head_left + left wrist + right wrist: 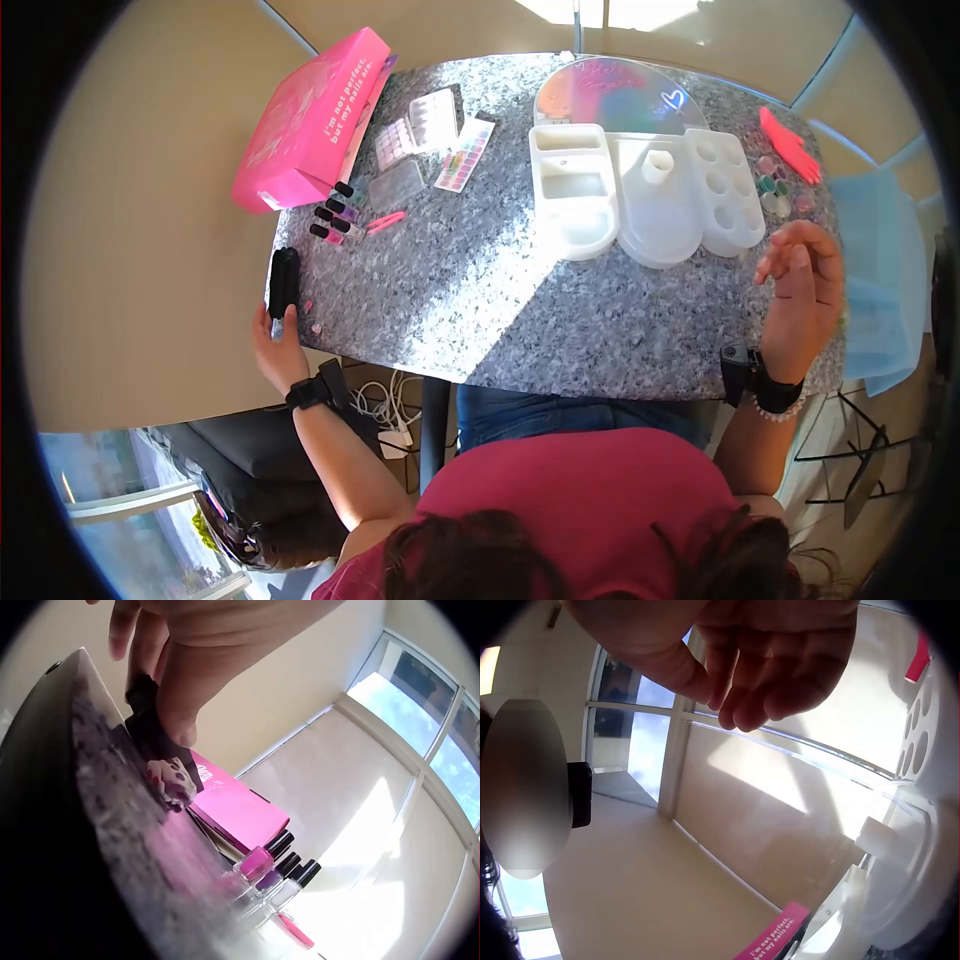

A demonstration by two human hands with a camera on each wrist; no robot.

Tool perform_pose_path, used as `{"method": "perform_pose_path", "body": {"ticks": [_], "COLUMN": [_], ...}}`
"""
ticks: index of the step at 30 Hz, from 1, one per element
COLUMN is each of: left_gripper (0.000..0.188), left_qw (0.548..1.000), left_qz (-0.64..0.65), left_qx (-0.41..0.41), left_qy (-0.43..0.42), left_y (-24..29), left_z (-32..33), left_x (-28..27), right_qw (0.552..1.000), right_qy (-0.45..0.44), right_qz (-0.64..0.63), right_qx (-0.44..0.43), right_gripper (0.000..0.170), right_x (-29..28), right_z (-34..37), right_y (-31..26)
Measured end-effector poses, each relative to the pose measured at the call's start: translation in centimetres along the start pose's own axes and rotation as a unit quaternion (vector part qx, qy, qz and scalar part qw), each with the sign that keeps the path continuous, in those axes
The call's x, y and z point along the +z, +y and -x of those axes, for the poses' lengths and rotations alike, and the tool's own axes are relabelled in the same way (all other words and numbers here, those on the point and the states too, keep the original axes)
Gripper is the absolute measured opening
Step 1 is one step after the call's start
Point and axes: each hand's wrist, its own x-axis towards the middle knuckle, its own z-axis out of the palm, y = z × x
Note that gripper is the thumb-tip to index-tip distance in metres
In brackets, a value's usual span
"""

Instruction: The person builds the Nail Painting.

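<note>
From my seat, the left hand (278,350) is nearest, its thumb and fingers pinching the near end of one black case (285,278) at the left edge of the table (430,290); I can't make out what sort it is, and its gripped end is partly hidden. Just beside it lie two pink scraps (317,328), too small to identify. The right hand (805,285) is over the table's right side, fingers loosely bent and close together; its own wrist feed cuts it off at the top. Farther in, I count five bottles (343,228) by their black caps, some bodies overlapped, with one pair of tweezers (386,223) alongside. Beyond the right hand, pots (766,185) bunch too tightly to count. One white tray (655,228) has six round wells on its right. At far left is one pink box (310,125).
</note>
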Motion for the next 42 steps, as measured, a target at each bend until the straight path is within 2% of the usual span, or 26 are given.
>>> {"method": "perform_pose_path", "body": {"ticks": [2,4,5,6,8,9,11,12,14,16,18,20,21,22,24,25,26,28,30,33,35,38,42], "left_gripper": [0.078,0.073,0.069,0.069,0.053,0.053,0.037,0.029,0.029,0.030,0.032,0.033,0.044,0.044,0.057,0.065,0.065,0.065,0.065,0.065,0.065,0.065,0.066], "left_qw": [0.999,0.984,0.986,0.987,0.988,0.988,0.946,0.916,0.895,0.873,0.856,0.812,0.819,0.818,0.822,0.842,0.841,0.818,0.822,0.813,0.816,0.818,0.831], "left_qz": [-0.033,-0.163,-0.106,-0.098,0.074,0.082,0.283,0.362,0.401,0.441,0.476,0.526,0.520,0.521,0.501,0.475,0.477,0.490,0.485,0.505,0.507,0.511,0.490], "left_qx": [-0.022,0.045,0.085,0.082,0.107,0.102,0.155,0.167,0.162,0.123,0.074,0.035,0.016,0.018,0.064,0.060,0.062,0.000,0.001,-0.056,-0.060,-0.061,-0.059], "left_qy": [-0.002,0.065,0.101,0.101,0.081,0.083,-0.027,-0.040,-0.108,-0.167,-0.186,-0.252,-0.242,-0.242,-0.265,-0.246,-0.246,-0.303,-0.298,-0.284,-0.272,-0.256,-0.256], "left_y": [2.5,4.4,5.3,6.3,14.0,16.0,19.8,21.8,24.5,26.6,27.6,28.5,29.6,29.5,28.7,29.3,29.2,28.4,27.4,26.2,26.0,25.8,25.8], "left_z": [0.6,1.3,1.1,1.4,3.6,4.3,5.3,5.9,6.4,6.5,5.9,5.3,5.3,5.0,4.2,4.5,4.5,4.9,4.9,4.8,4.7,4.7,5.0], "left_x": [-0.2,-0.3,0.0,0.6,0.6,1.1,2.4,3.6,5.0,6.3,8.8,9.7,10.3,10.8,12.4,13.2,13.4,13.9,15.0,15.8,16.0,16.2,16.6], "right_qw": [1.000,1.000,1.000,1.000,0.998,0.993,0.973,0.974,0.965,0.962,0.958,0.956,0.956,0.959,0.961,0.965,0.969,0.967,0.964,0.958,0.965,0.967,0.964], "right_qy": [0.000,-0.003,0.004,0.011,0.035,0.074,0.141,0.138,0.151,0.164,0.180,0.194,0.194,0.201,0.207,0.200,0.194,0.188,0.183,0.195,0.188,0.187,0.188], "right_qz": [-0.004,-0.005,-0.013,-0.021,-0.041,-0.087,-0.168,-0.168,-0.203,-0.210,-0.215,-0.213,-0.213,-0.196,-0.179,-0.167,-0.153,-0.169,-0.187,-0.189,-0.132,-0.113,-0.136], "right_qx": [-0.001,-0.003,0.007,0.016,0.018,0.034,0.073,0.065,0.069,0.060,0.057,0.053,0.052,0.049,0.043,0.037,0.031,0.036,0.043,0.092,0.129,0.130,0.130], "right_gripper": [0.020,0.020,0.019,0.019,0.018,0.018,0.017,0.017,0.017,0.017,0.017,0.018,0.018,0.019,0.019,0.020,0.021,0.021,0.022,0.023,0.025,0.025,0.022], "right_x": [-0.1,-0.3,-0.4,-0.5,-0.4,-0.4,-0.4,-0.6,-0.9,-0.9,-1.2,-1.9,-2.2,-2.4,-3.1,-3.7,-4.1,-4.6,-4.9,-5.4,-5.6,-5.6,-5.1], "right_z": [0.1,0.0,0.1,-0.1,0.0,0.0,-0.2,-0.4,-0.9,-1.7,-2.4,-2.9,-3.1,-3.4,-4.0,-4.0,-4.0,-3.7,-3.8,-3.7,-3.7,-3.5,-3.4], "right_y": [-0.1,-0.1,-0.1,-0.1,0.5,0.8,1.6,2.0,2.7,3.0,3.4,3.4,3.4,3.3,3.7,4.1,4.3,4.5,4.9,5.5,5.9,6.4,6.1]}}
